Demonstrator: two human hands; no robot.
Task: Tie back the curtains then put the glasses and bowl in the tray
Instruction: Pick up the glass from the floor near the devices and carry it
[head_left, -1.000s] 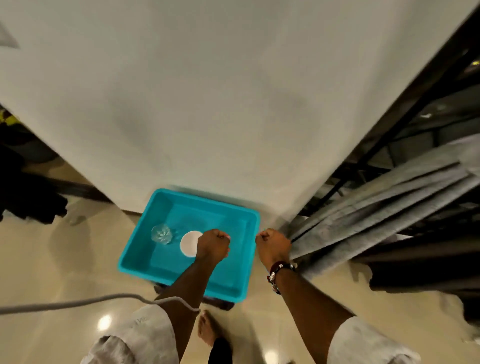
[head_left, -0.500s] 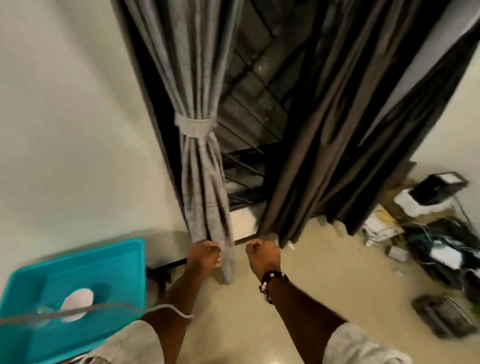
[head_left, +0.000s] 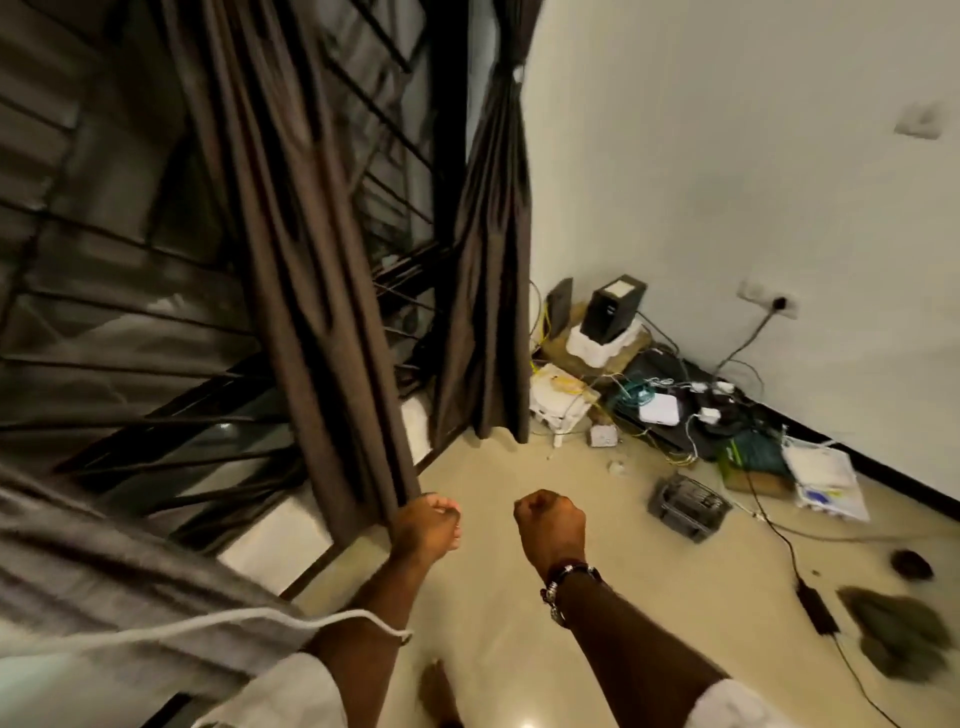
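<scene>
Nearest, at 8 o'clock, a grey curtain (head_left: 104, 566) slants across the corner. Both fists sit low at centre: the left hand (head_left: 428, 527) is curled tight beside the hem of the brown curtain (head_left: 311, 291), with no cloth plainly caught in its grip; the right hand (head_left: 550, 527), at 5 o'clock of that hem, is balled on nothing. Farther off, at 1 o'clock, a second brown curtain (head_left: 491, 291) hangs against the wall, seemingly gathered near the top. No tray, glasses or bowl in view. The loose brown curtain looks like the one left to tie: I'd open both hands, sweep its folds together at mid height, hold the bunch firm with one hand and wrap the tie with the other, clear of the cables (head_left: 670, 410) at 2 o'clock
</scene>
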